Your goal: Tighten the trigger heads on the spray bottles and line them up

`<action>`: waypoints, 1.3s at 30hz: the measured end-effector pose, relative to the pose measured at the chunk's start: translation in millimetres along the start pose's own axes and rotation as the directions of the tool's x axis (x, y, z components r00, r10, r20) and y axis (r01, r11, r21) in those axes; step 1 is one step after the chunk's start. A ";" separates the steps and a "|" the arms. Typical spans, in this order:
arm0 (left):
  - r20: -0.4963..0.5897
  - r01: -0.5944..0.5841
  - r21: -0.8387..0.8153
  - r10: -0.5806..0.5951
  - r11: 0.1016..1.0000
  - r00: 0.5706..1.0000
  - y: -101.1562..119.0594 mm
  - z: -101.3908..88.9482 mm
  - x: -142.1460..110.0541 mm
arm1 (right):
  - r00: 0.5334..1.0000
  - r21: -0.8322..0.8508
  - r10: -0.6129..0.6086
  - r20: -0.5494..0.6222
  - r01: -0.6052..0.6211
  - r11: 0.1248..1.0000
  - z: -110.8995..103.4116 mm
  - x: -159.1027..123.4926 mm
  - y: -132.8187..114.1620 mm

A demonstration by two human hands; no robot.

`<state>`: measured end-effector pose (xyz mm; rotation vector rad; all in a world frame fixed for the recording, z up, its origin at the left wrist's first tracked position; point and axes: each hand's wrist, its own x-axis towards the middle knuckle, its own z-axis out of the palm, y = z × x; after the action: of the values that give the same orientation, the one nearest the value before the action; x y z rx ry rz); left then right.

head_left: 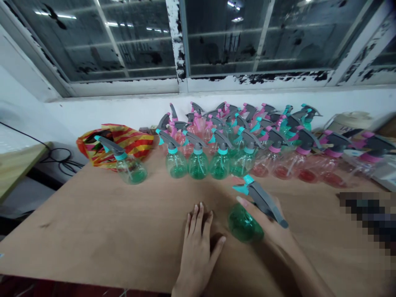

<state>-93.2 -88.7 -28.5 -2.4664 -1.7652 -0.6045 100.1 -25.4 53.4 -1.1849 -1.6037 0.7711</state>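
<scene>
My right hand (269, 222) is closed around the neck of a green spray bottle (244, 225) with a grey and turquoise trigger head, tilted over the table. Beside it, my left hand (198, 243) lies flat on the wooden table (102, 231), fingers spread, holding nothing. Beyond my hands stands a front row of spray bottles, the nearest being a green spray bottle (219, 165) and another green spray bottle (198, 165). To the left, a lone green spray bottle (133, 171) stands apart from the row.
Pink spray bottles (284, 167) fill the right part of the row, with several more behind. A red and yellow striped plastic bag (136, 140) lies at the back left. A black cable (62, 159) hangs beyond the left edge. A window (123, 41) spans the wall behind.
</scene>
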 end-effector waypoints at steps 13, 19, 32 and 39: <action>-0.011 -0.002 -0.040 0.002 0.999 1.000 0.5 -1.8 2.1 | 0.996 0.086 -0.050 0.078 0.043 0.995 4.0 6.1 -9.8; -0.015 -0.004 -0.040 0.004 0.999 1.000 1.4 -4.9 3.0 | 0.992 0.076 -0.044 0.121 0.035 0.996 10.3 7.1 -14.9; 0.000 0.006 -0.058 -0.006 0.998 1.000 2.4 -6.2 4.2 | 0.993 0.069 -0.065 0.101 0.058 0.996 12.0 6.6 -17.3; -0.001 0.010 -0.049 -0.010 0.999 1.000 2.0 -5.9 4.5 | 0.998 0.051 -0.052 0.017 0.051 0.997 16.4 3.2 -10.1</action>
<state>-91.8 -86.8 -21.1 -2.4894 -1.7843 -0.6573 81.1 -24.9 57.9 -1.0992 -1.6146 0.7862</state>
